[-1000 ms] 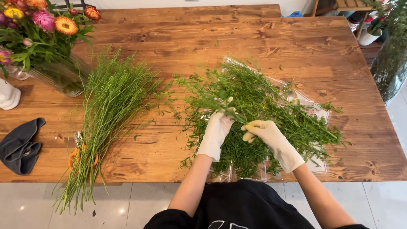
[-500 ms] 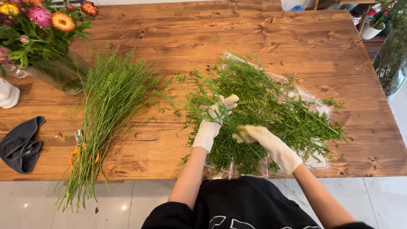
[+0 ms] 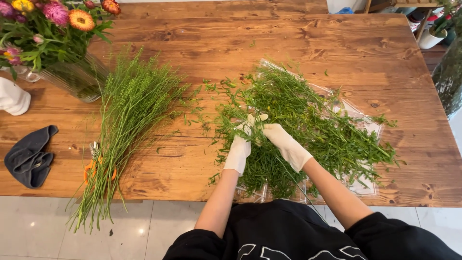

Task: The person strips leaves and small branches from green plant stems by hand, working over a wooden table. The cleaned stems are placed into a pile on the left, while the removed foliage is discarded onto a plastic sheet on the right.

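Note:
Both hands wear white gloves. My left hand [image 3: 242, 143] and my right hand [image 3: 285, 143] meet over a loose pile of green stems [image 3: 313, 125] that lies on clear plastic wrap [image 3: 362, 184]. Their fingertips pinch the same thin leafy sprig [image 3: 250, 126] at the pile's left side. The pile spreads across the right half of the wooden table [image 3: 269, 43].
A long bundle of fine green stems [image 3: 126, 115] lies to the left, its ends past the table's front edge, over orange-handled scissors [image 3: 92, 162]. A glass vase of colourful flowers [image 3: 57, 43] stands far left, with a dark cloth [image 3: 30, 156] near the front left.
My right hand has moved up and left to meet my left hand, which rose slightly. Both now pinch one sprig at the pile's left.

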